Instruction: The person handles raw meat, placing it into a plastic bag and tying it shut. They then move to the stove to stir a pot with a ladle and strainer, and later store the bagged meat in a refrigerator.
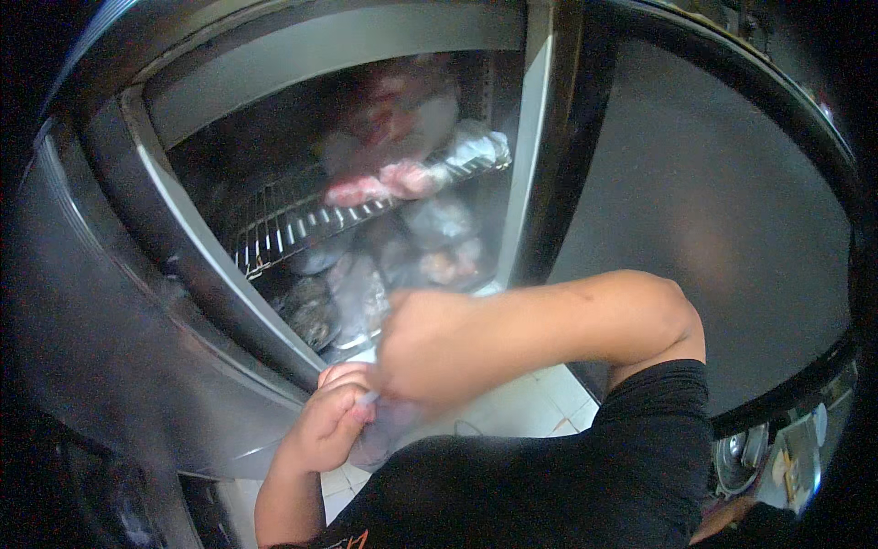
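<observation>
My left hand (pixel 336 415) is closed on the gathered neck of a translucent plastic bag (pixel 376 439), which hangs below it, partly behind my arm and shirt. Right beside it, blurred, is my right hand (pixel 411 343); its fingers are hidden, so what it holds cannot be told. Both hands are before an open freezer or refrigerator. Inside, a wire shelf (pixel 309 223) bears pink and red bagged food (pixel 384 184) and a whitish bag (pixel 480 147). Several more bags (pixel 357 281) lie below the shelf.
The open door (pixel 699 206) stands at the right, and a grey frame post (pixel 531 158) is beside the opening. At lower right are a round metal lid or pan (pixel 739 456) and part of a person's arm (pixel 724 518). Pale floor tiles (pixel 528 405) show below. Haze blurs the interior.
</observation>
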`<state>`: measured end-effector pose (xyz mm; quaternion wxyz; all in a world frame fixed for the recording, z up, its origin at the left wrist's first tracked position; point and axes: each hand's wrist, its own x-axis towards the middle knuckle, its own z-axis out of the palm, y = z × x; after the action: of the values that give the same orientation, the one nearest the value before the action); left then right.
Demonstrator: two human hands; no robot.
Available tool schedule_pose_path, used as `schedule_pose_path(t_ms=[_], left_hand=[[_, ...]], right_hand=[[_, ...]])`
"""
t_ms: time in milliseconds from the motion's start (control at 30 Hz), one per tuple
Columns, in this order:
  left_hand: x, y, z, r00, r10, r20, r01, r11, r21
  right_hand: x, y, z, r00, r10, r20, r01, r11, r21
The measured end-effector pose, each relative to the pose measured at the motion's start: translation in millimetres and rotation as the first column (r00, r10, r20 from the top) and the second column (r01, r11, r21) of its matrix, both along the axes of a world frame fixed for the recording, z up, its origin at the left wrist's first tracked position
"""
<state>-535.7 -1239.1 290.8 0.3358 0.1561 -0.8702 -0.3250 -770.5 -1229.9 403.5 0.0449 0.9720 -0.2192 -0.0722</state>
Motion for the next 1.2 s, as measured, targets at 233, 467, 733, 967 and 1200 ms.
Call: schedule_pose_path(t_ms=[233,467,733,967,1200], left_hand=[[-9.7,13.1,-26.6,0.947,0.214,-0.238,-0.159,0.96,0.23],[-32.2,-17.2,-9.9,0.997,-0.081,0.016,0.083,0.987,-0.136],[-54.3,-27.3,49.1,0.824,0.104,0.558,0.155,0.905,-0.397],[-85.5,-61.9,31.3,0.746,0.065,0.663,0.334,0.824,-0.457],[-77.5,-95.2,-8.2,0.698,-0.16,0.698,0.266,0.963,-0.044]], right_hand=[[-33.2,-39.0,-53.9,0.769,0.009,0.639,-0.096,0.99,0.101],[-37.7,-59.1,-160.1,0.444,-0.618,0.649,-0.268,0.6,0.754],[-54.8,-92.4,-163.5,0.426,-0.274,0.862,-0.258,0.877,0.406],[-51.0,-139.4,-182.3,0.519,-0.114,0.847,-0.229,0.936,0.266],[-38.6,-153.0,-259.2,0.404,-0.514,0.757,-0.143,0.782,0.607]])
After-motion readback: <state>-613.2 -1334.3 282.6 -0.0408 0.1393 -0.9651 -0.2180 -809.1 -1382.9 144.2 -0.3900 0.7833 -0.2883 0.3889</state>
